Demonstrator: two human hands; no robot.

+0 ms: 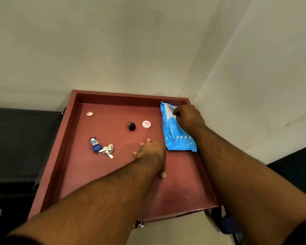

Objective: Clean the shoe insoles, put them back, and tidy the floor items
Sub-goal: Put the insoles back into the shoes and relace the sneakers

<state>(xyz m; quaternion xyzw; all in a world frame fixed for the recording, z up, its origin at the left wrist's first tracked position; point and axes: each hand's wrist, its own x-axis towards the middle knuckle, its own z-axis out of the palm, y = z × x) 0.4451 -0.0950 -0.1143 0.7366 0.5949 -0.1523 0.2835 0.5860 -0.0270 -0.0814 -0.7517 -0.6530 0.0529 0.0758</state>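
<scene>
While right hand (187,119) pinches at the wipes pack (175,131), left hand (151,152) rests spread on tray (113,98); should pin pack, pull slowly.

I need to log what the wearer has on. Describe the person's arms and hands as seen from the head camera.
Both forearms are bare and show fine dark hair. A dark sleeve edge shows near the frame's bottom on each arm. The left hand and right hand wear no gloves; no rings, watch or bands show on the parts in view. The fingers are partly hidden, so jewellery there cannot be ruled out.
</scene>
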